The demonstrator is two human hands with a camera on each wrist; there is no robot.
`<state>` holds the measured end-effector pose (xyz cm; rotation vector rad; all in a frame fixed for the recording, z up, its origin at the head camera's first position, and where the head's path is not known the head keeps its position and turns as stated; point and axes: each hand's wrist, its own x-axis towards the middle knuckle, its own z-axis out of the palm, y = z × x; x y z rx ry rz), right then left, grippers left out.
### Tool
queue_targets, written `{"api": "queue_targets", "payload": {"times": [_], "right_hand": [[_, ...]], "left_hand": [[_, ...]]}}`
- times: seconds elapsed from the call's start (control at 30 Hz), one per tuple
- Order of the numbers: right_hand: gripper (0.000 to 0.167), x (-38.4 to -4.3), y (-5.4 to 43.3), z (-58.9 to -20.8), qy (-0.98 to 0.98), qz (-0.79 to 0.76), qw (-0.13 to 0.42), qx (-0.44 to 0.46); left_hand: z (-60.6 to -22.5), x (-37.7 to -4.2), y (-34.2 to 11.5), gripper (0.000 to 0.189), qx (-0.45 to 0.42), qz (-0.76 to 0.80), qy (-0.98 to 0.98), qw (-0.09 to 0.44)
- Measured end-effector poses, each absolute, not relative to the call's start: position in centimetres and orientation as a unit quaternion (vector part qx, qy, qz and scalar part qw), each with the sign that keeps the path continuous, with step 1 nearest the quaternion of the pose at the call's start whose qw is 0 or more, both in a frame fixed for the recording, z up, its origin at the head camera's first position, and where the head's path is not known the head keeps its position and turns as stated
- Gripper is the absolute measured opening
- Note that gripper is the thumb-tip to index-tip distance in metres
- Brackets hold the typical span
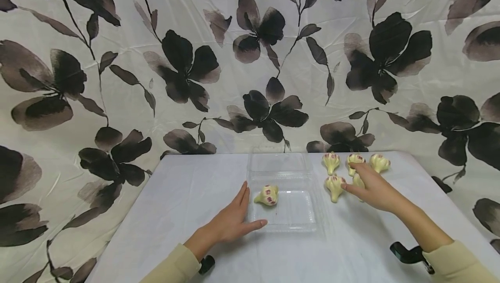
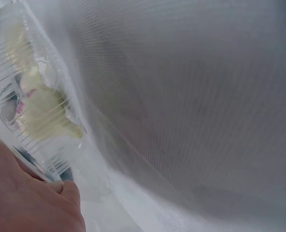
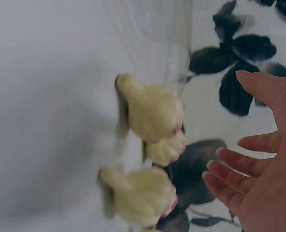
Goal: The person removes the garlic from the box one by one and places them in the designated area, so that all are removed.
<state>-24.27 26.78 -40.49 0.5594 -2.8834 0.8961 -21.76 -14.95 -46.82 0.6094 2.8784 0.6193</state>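
Observation:
A clear plastic clamshell box (image 1: 297, 222) lies with its lid raised at the back, and one garlic bulb (image 1: 267, 195) rests on its side in the left part. My left hand (image 1: 230, 222) rests against the box's left side and front corner, fingers straight, thumb spread. In the left wrist view the box's ribbed wall (image 2: 46, 111) is beside that hand. My right hand (image 1: 376, 189) hovers over the garlic group, fingers spread, partly hiding one bulb (image 1: 358, 182). Its thumb tip is near another bulb (image 1: 335, 186). In the right wrist view this hand (image 3: 264, 169) holds nothing, apart from the garlic bulbs (image 3: 150, 111).
Three more garlic bulbs stand in the back row: left (image 1: 331, 162), middle (image 1: 354, 159) and right (image 1: 379, 162). A white cloth covers the table (image 1: 187, 187). Behind its back edge hangs a floral curtain (image 1: 218, 135).

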Motion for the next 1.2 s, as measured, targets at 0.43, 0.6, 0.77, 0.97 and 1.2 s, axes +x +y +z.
{"api": "queue_targets", "payload": {"times": [0.43, 0.6, 0.77, 0.97, 1.2], "right_hand": [[0.066, -23.0, 21.7, -41.7, -0.925, 0.287, 0.044, 0.246], [0.062, -23.1, 20.2, -42.1, -0.913, 0.298, 0.038, 0.275], [0.062, -23.3, 18.8, -42.6, -0.904, 0.308, 0.016, 0.295], [0.059, -23.6, 17.0, -43.1, -0.897, 0.322, -0.007, 0.303], [0.059, -23.4, 14.4, -43.8, -0.878, 0.333, -0.037, 0.341]], "left_hand": [[-46.5, -21.6, -14.7, 0.120, 0.201, 0.205, 0.955, 0.070], [-46.6, -21.6, -14.8, 0.120, 0.203, 0.203, 0.955, 0.069], [-46.5, -21.6, -14.9, 0.121, 0.206, 0.204, 0.955, 0.066], [-46.6, -21.6, -14.9, 0.123, 0.208, 0.206, 0.954, 0.063], [-46.7, -21.7, -14.9, 0.125, 0.207, 0.204, 0.955, 0.066]]}}
